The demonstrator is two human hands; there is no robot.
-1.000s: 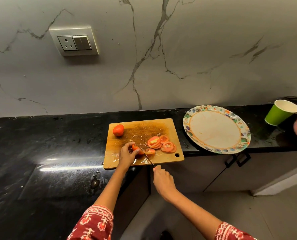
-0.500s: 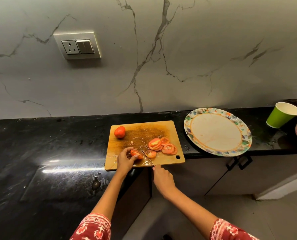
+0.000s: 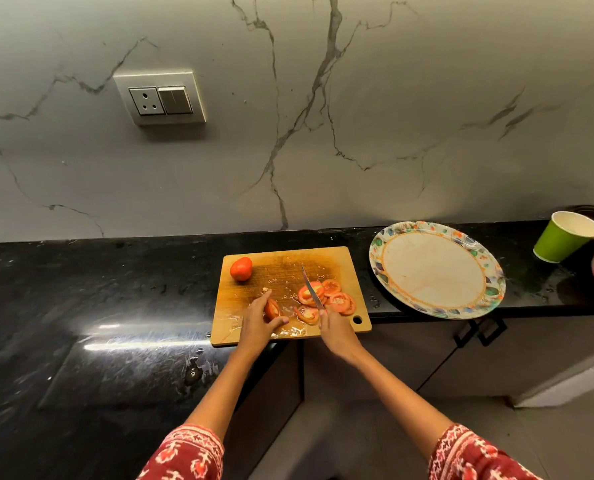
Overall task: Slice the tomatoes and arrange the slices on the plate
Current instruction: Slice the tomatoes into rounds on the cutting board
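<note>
Left hand (image 3: 259,322): fingers pinch tomato end piece (image 3: 272,308), cut face up, near board edge.
Right hand (image 3: 335,330): fingers grip knife (image 3: 312,292), blade over slices.
Slices (image 3: 326,296): overlapping, seedy, wet, on cutting board (image 3: 337,261).
Whole tomato (image 3: 241,269): board's far-left corner.
Plate (image 3: 434,270): right on tabletop (image 3: 98,289), without slices.

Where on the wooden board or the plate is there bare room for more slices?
The floral-rimmed plate is bare throughout. On the wooden cutting board, the far strip between the whole tomato and the right edge is free; the near right, around the cut slices, is crowded.
</note>
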